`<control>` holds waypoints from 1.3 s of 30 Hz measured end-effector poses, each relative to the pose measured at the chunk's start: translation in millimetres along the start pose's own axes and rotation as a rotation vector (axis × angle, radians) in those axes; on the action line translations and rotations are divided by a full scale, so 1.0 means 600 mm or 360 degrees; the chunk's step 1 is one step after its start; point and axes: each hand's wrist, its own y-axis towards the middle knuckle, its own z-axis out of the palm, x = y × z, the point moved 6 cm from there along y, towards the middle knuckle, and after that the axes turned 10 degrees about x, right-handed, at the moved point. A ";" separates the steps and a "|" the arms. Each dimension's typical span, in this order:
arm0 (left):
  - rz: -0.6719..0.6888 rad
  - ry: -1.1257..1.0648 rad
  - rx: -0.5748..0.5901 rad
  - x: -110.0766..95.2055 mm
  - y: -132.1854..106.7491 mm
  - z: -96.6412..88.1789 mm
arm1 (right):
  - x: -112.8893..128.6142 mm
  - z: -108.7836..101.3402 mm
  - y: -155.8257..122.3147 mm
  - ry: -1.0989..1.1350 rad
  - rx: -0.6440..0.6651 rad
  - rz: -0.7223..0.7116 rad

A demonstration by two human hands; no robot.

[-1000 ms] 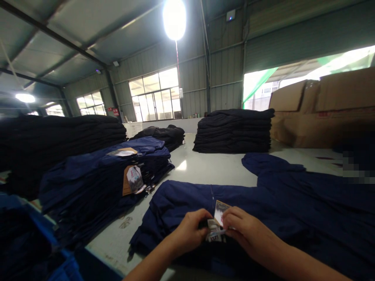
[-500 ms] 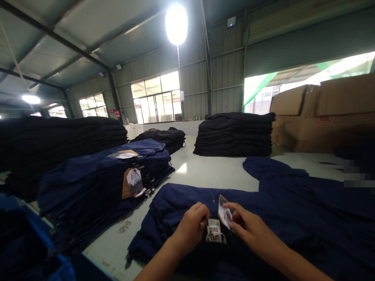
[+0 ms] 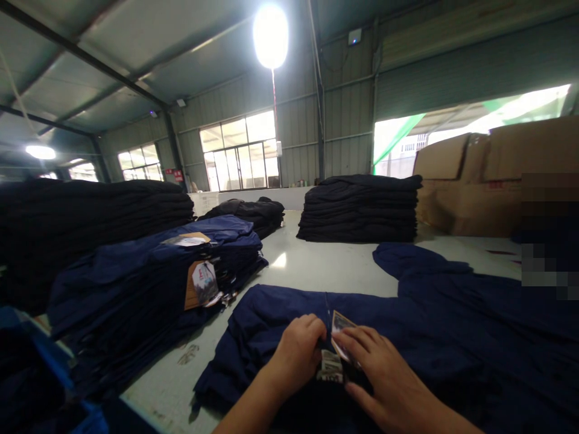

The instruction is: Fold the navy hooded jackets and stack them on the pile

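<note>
A navy garment (image 3: 280, 307) lies folded on the table in front of me. My left hand (image 3: 301, 343) is closed at its upper edge, beside a white sewn-in label (image 3: 330, 366); what its fingertips pinch is hidden. A hang tag (image 3: 340, 325) with a printed picture and brown border stands tilted just right of that label. My right hand (image 3: 377, 367) has its fingers laid across the tag's face, covering much of it, with the thumb lower down by the label. A thin dark string (image 3: 327, 304) runs over the cloth above my left hand.
On the left sits a stack of navy garments (image 3: 149, 271) with hang tags. Black garment stacks (image 3: 357, 208) stand farther back. More navy cloth (image 3: 452, 301) spreads to the right. Cardboard boxes (image 3: 456, 205) are at back right, and a blue crate (image 3: 54, 355) is at lower left.
My right hand has shifted left and turned flatter over the hang tag, covering more of it. The tag has moved slightly left and down. My left hand has barely moved.
</note>
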 end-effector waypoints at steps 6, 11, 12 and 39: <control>0.0066 -0.0184 -0.0426 0.000 -0.009 -0.012 | 0.001 -0.006 -0.004 0.0062 -0.0116 -0.0143; 0.0091 -0.0471 -0.0321 0.004 -0.004 -0.007 | -0.004 -0.011 -0.001 0.0234 -0.0164 -0.0114; 0.0102 -0.0554 -0.0270 0.004 0.000 -0.008 | -0.006 -0.010 0.001 0.0256 -0.0158 -0.0094; -0.0144 -0.1140 0.0182 0.006 0.007 -0.017 | -0.028 -0.001 0.021 0.0326 -0.0271 0.0051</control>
